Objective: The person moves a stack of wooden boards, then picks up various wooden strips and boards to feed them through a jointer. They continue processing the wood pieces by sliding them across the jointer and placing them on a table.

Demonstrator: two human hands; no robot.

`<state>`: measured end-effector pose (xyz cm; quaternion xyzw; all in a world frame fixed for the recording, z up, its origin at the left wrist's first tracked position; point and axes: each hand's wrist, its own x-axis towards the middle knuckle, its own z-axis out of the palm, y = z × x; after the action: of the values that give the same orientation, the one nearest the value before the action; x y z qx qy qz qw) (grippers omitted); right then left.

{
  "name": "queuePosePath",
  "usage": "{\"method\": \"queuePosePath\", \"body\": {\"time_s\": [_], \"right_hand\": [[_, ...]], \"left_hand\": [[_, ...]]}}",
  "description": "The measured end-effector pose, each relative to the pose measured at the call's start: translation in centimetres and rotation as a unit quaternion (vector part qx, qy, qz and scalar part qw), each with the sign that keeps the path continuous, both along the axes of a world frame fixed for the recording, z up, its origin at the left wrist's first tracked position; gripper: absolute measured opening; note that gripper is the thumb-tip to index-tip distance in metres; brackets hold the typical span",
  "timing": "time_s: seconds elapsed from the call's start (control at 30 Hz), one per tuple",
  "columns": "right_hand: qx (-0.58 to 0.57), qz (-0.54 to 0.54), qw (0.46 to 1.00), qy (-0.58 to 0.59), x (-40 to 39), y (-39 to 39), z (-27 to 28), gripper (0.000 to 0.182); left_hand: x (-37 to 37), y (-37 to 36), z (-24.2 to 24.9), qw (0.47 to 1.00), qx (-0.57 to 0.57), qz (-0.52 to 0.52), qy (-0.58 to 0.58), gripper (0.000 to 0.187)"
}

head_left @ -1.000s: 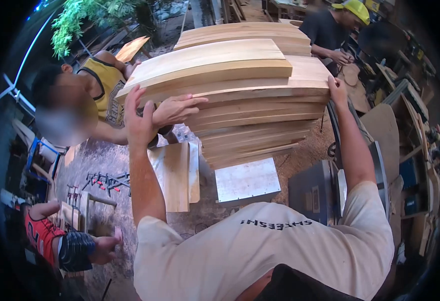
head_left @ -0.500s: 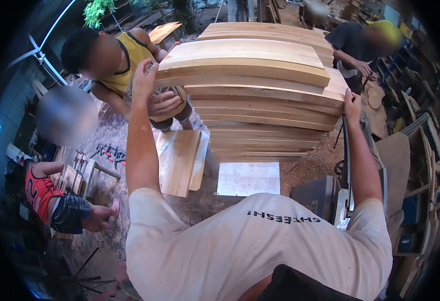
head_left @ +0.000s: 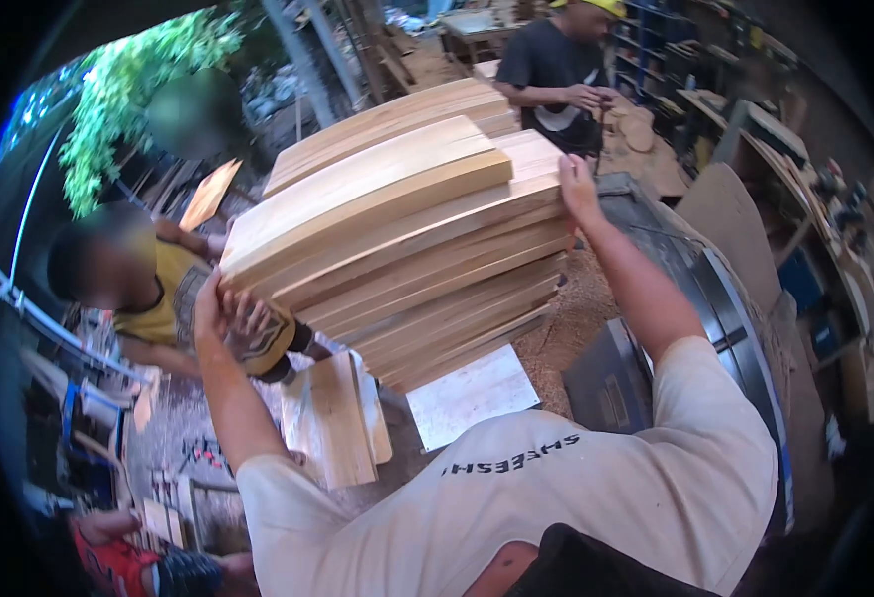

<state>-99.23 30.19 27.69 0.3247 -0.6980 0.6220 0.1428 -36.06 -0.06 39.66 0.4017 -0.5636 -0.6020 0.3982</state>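
Observation:
A tall stack of pale wooden boards (head_left: 427, 264) stands in front of me, with a shorter board (head_left: 367, 194) lying on top. My left hand (head_left: 210, 310) is at the left end of the upper boards, its fingers bent against the wood. At the right end, my right hand (head_left: 577, 187) grips the corner of a long board just under the top one. A co-worker in a yellow shirt (head_left: 180, 294) stands at the left end, one hand (head_left: 248, 316) close beside my left hand. Whether that hand touches the boards is unclear.
Below the stack are a white panel (head_left: 472, 396) and leaning planks (head_left: 329, 423). A grey machine (head_left: 606, 383) stands at the right. Another person in a dark shirt (head_left: 548, 75) is behind the stack; one in red (head_left: 113, 557) is lower left.
The view has turned, so the stack now slants up to the right and sits farther left. Both my hands remain at its ends. More greenery shows at the upper left.

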Motion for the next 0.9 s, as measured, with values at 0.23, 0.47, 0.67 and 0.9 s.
{"method": "queuePosePath", "body": {"time_s": [0.23,0.47,0.67,0.9], "right_hand": [[-0.068,0.023,0.997,-0.033,1.0,0.0,0.6,0.043],[-0.058,0.027,0.997,-0.039,1.2,0.0,0.4,0.043],[-0.031,0.059,0.991,-0.118,2.3,1.2,1.8,0.057],[0.004,0.121,0.983,-0.141,2.4,2.5,2.3,0.062]], "left_hand": [[-5.6,6.2,3.3,0.999,0.024,0.005,-0.030,0.040],[-9.0,7.5,2.7,0.991,0.023,0.087,-0.095,0.043],[-9.2,2.8,-0.8,0.983,-0.140,0.056,-0.107,0.043],[-10.4,4.1,-0.2,0.972,-0.170,0.068,-0.149,0.047]]}}
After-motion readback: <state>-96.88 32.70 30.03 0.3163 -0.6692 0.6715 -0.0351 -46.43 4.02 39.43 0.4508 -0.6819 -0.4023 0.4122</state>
